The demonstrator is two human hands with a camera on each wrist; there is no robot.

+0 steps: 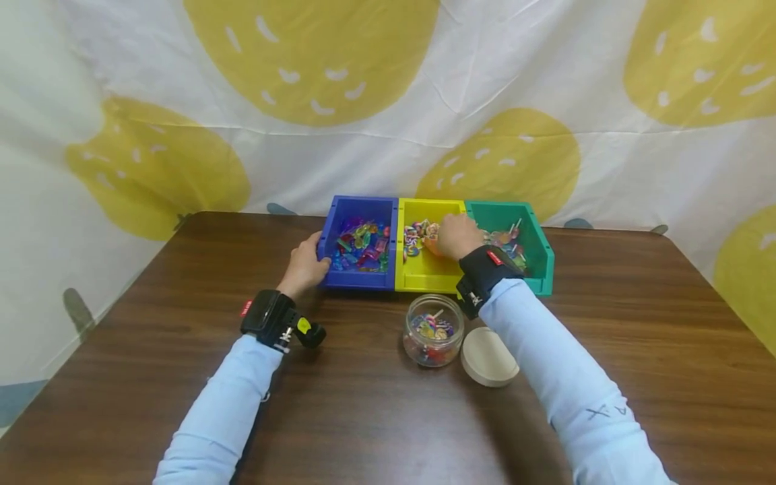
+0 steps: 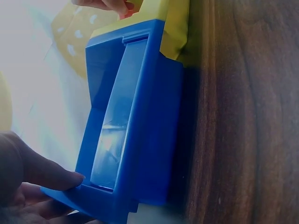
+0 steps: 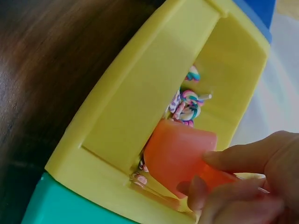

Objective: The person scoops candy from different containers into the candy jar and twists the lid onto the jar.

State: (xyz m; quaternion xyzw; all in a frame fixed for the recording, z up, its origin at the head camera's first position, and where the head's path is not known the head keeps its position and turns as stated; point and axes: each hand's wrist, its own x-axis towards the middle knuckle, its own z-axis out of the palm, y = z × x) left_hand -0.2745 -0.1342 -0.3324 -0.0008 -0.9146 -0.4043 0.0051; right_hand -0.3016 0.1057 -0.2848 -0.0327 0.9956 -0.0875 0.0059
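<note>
My left hand [image 1: 306, 266] grips the left wall of a blue bin [image 1: 358, 279], its thumb over the rim and the other fingers outside. Colourful translucent gem-like pieces [image 1: 366, 246] lie in that bin. In the right wrist view, my right hand [image 3: 245, 179] pinches an orange scoop [image 3: 180, 151] by its handle. The scoop is down inside the yellow bin [image 1: 424, 281], beside small swirl lollipop pieces [image 3: 189, 105]. The head view shows this hand over the yellow bin, hiding most of the scoop.
A green bin [image 1: 545, 263] with lollipop-like pieces [image 1: 515, 249] adjoins the yellow one. In front stand an open clear jar [image 1: 433, 350], partly filled with colourful pieces, and a white round lid [image 1: 490, 357] near my right forearm. A patterned cloth [image 1: 376, 162] hangs behind the wooden table [image 1: 364, 417].
</note>
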